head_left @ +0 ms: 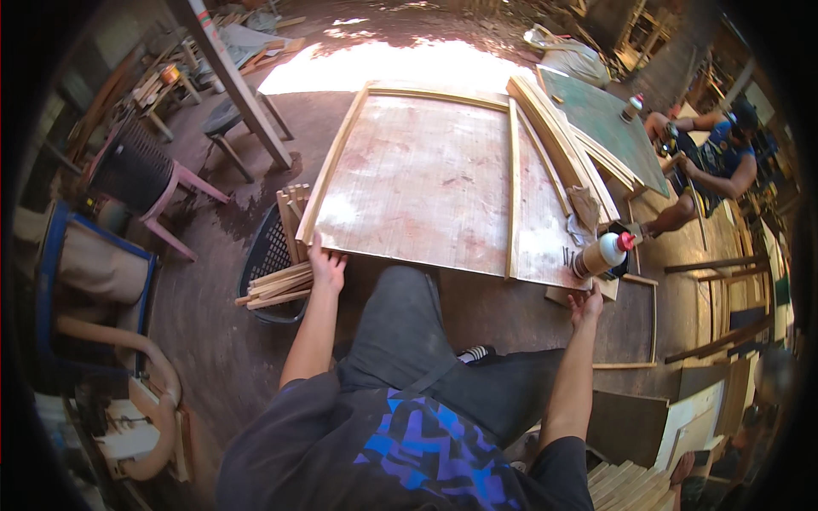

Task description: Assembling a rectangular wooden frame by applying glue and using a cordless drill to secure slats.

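A large plywood board (426, 179) lies in front of me. Wooden strips (336, 170) run along its left and far edges, and another strip (514, 196) crosses it toward the right. My left hand (326, 267) grips the near left corner, thumb up against the strip. At the near right corner my right hand (585, 305) holds the board's edge, its fingertips just below a glue bottle (603, 255) with a red cap. Small dark screws or nails (569, 255) lie beside the bottle. What supports the board underneath is mostly hidden.
A black basket (264, 247) of wood sticks stands at my left, near a pink stool (175, 200). Long strips (567, 145) lie along the board's right. Beyond them, another person (716, 170) sits beside a green table (605, 119). A metal post (230, 81) rises far left.
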The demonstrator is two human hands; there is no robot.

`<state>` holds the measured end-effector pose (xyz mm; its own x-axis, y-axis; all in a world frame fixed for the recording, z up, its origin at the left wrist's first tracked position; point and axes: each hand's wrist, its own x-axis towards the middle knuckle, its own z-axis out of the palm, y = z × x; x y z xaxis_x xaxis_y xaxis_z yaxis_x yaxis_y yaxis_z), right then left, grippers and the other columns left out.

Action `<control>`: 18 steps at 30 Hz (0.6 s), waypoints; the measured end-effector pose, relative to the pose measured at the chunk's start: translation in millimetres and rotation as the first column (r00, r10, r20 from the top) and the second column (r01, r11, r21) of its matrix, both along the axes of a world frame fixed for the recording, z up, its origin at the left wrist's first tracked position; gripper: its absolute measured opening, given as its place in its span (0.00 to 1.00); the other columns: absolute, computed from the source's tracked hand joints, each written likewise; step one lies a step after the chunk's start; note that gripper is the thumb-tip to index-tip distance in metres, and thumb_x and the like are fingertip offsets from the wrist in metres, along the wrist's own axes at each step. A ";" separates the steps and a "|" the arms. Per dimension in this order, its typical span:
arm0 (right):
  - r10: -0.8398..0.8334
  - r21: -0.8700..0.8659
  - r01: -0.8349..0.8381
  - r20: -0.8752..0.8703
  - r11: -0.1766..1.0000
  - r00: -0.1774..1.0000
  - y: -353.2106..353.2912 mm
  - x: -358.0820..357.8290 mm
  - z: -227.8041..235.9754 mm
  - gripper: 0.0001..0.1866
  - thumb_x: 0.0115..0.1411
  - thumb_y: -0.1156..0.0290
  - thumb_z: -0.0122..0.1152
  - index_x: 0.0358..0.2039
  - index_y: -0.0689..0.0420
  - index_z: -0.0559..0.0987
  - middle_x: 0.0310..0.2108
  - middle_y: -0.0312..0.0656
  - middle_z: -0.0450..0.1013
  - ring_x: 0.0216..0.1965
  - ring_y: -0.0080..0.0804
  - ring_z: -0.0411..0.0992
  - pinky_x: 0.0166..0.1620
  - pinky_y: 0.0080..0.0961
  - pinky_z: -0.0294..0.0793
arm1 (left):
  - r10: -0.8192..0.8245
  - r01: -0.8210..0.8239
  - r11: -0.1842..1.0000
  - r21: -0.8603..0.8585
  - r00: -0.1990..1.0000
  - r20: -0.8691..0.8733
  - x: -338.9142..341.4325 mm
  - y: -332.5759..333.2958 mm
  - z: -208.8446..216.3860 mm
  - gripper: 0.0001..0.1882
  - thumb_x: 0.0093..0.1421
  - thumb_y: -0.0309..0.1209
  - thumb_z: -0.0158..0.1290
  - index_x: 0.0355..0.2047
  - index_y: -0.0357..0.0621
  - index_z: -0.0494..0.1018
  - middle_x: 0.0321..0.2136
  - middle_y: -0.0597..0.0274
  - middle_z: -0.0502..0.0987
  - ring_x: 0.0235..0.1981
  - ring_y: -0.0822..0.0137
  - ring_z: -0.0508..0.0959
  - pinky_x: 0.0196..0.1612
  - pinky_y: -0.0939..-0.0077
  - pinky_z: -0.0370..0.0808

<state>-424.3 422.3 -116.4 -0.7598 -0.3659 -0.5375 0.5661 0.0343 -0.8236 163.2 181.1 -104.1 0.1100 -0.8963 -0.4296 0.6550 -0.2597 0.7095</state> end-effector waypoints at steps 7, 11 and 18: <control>0.140 0.064 -0.137 -0.052 0.989 0.989 -12.7 -16.8 -20.1 0.22 0.74 0.53 0.38 0.52 0.51 0.77 0.43 0.35 0.82 0.38 0.30 0.80 0.35 0.29 0.74 | 0.020 -0.045 0.994 -0.095 0.969 -0.247 -12.9 -18.6 19.7 0.51 0.57 0.76 0.43 0.70 0.56 0.57 0.69 0.60 0.60 0.70 0.52 0.58 0.68 0.44 0.55; 0.181 0.038 -0.178 -0.063 0.983 0.982 -13.4 -31.3 -31.8 0.22 0.75 0.57 0.34 0.54 0.51 0.77 0.45 0.33 0.82 0.41 0.26 0.81 0.34 0.21 0.72 | 0.161 -0.186 0.977 -0.101 0.963 -0.215 -5.4 -33.7 4.7 0.47 0.60 0.72 0.44 0.68 0.50 0.61 0.64 0.57 0.67 0.64 0.53 0.68 0.64 0.50 0.65; 0.125 0.007 -0.125 -0.065 0.992 0.990 -15.7 -47.1 -45.9 0.19 0.74 0.56 0.38 0.49 0.45 0.79 0.38 0.33 0.82 0.30 0.27 0.80 0.27 0.18 0.78 | 0.280 -0.291 0.956 -0.036 0.941 -0.188 -17.1 -47.7 3.9 0.45 0.63 0.69 0.40 0.68 0.47 0.60 0.64 0.56 0.66 0.64 0.56 0.68 0.64 0.59 0.65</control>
<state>-471.4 406.6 -162.3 -0.7419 -0.4587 -0.4891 0.5023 0.1032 -0.8585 146.2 133.4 -100.1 0.2921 -0.8641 -0.4098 0.8125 -0.0018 0.5829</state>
